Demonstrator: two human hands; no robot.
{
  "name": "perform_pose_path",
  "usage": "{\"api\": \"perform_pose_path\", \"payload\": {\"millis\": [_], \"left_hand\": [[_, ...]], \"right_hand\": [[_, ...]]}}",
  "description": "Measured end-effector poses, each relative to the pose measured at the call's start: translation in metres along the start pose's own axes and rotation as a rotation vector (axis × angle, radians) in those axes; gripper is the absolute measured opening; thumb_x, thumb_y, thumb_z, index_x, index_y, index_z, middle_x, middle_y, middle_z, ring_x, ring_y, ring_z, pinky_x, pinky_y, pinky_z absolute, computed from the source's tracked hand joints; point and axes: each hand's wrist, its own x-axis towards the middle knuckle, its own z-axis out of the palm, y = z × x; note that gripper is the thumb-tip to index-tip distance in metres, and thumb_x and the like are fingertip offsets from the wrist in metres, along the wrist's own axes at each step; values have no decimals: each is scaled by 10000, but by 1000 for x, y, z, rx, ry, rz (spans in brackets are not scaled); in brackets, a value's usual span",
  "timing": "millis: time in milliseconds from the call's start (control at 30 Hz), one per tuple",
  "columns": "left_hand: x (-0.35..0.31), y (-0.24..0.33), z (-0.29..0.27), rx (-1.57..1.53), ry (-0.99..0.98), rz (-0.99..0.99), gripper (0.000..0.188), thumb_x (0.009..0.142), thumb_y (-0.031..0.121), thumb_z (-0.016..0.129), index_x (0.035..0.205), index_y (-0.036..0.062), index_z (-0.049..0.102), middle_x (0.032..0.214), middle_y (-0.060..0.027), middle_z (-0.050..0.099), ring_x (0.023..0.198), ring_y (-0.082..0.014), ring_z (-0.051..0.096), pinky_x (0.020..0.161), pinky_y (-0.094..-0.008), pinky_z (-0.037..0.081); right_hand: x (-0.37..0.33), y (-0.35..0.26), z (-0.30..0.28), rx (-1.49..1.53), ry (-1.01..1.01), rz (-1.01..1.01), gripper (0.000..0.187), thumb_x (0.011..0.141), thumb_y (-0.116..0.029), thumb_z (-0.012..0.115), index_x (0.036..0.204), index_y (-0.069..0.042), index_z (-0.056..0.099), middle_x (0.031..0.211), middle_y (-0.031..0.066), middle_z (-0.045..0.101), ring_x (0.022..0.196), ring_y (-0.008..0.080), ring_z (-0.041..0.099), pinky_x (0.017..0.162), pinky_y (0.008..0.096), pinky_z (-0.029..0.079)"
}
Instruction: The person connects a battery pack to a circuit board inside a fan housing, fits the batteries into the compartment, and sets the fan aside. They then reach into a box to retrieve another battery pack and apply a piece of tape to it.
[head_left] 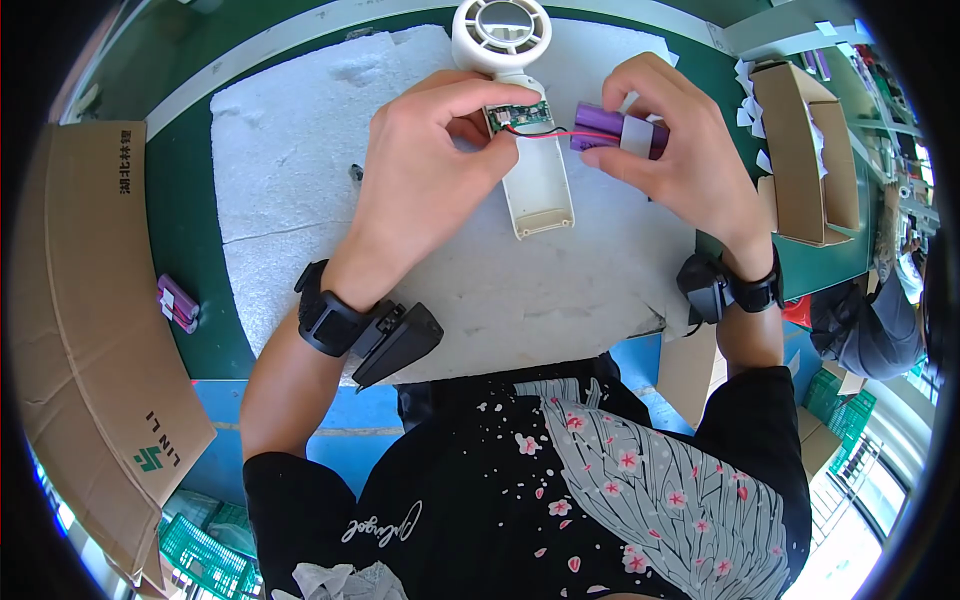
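A white handheld fan (540, 185) lies with its round head away from me and its handle shell opened. My left hand (430, 165) grips the handle's upper part, thumb and fingers closed about a small green circuit board (525, 114) seated there. Just to the right, my right hand (685, 140) pinches a purple battery pack (598, 128) of cylindrical cells, with a pale strip (636, 135) across it. Red and black wires (560, 133) run between the board and the pack. Part of the pack is hidden by my right fingers.
Under the fan lies a white foam sheet (290, 170) on a green table (185, 230). Another purple battery pack (178, 303) rests by the left edge. A large cardboard box (95, 330) stands at left; an opened carton (790, 160) holding white paper is at right.
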Motion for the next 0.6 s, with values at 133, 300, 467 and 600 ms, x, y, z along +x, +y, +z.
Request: {"api": "perform_pose_path", "payload": {"millis": [133, 300, 467, 600], "left_hand": [[4, -1, 1, 1, 30, 4, 294, 741, -31, 628, 1008, 62, 709, 937, -90, 657, 708, -169, 634, 672, -259, 523], [-1, 4, 2, 21, 32, -37, 301, 743, -31, 626, 1019, 62, 707, 962, -98, 653, 701, -177, 632, 675, -264, 526], [-4, 9, 0, 21, 37, -67, 298, 744, -21, 631, 1021, 58, 706, 982, -108, 648, 699, -180, 632, 677, -269, 528], [-4, 12, -3, -10, 20, -71, 294, 743, -16, 626, 1018, 51, 706, 988, -112, 645, 688, -181, 627, 666, -278, 525]], "right_hand": [[4, 4, 0, -181, 50, -77, 265, 701, -23, 770, 926, -25, 631, 944, 75, 598, 819, 238, 587, 707, 301, 503], [-5, -10, -4, -196, 86, 2, 196, 708, -26, 762, 879, -4, 669, 981, 101, 662, 844, 273, 632, 738, 328, 522], [-8, -15, -4, -195, 104, -10, 165, 719, -21, 747, 871, 5, 689, 985, 119, 690, 826, 281, 660, 724, 337, 533], [-8, -20, -6, -252, 87, -11, 113, 730, -9, 732, 832, 20, 696, 970, 132, 703, 806, 281, 672, 719, 337, 543]]}}
